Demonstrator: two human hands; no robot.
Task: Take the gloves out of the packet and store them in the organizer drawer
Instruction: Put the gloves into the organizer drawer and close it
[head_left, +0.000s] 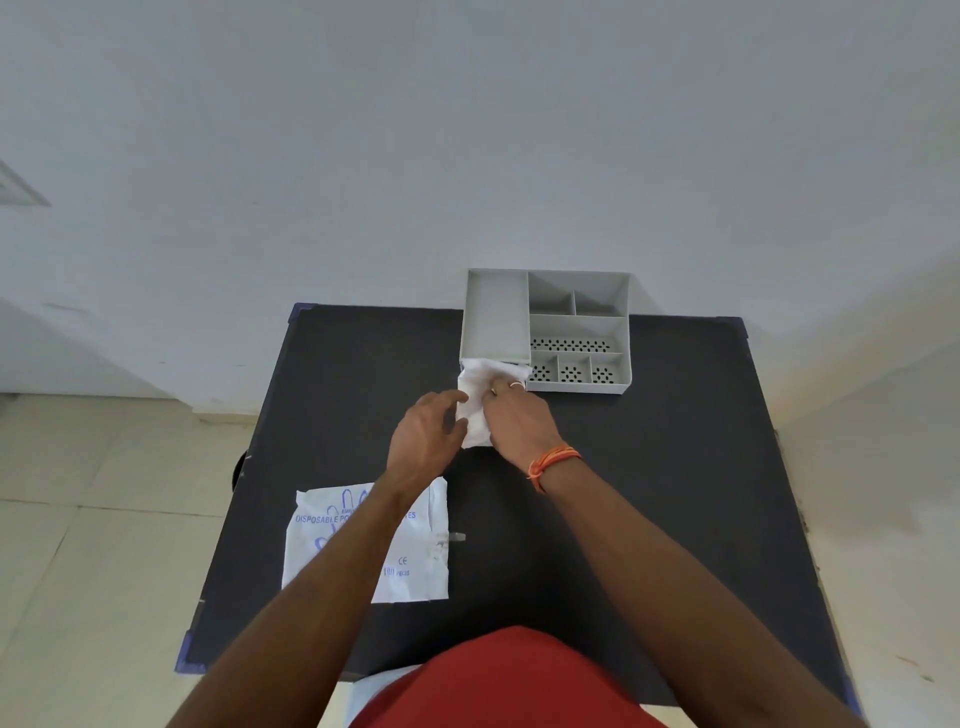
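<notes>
A wad of thin white gloves (479, 387) lies at the front of the grey organizer (548, 330), partly inside its pulled-out drawer at the lower left. My right hand (519, 421) presses on the wad from the right, fingers closed on it. On the wad's left side my left hand (428, 434) touches it with fingers curled. Whether the drawer's far part holds anything is hidden. The flat white glove packet (410, 561) with blue print lies on the black table (649, 467) near my left forearm.
The organizer stands at the table's far edge against a white wall, with several small compartments on its right side. A tiled floor lies to the left of the table. My red clothing fills the bottom of the view.
</notes>
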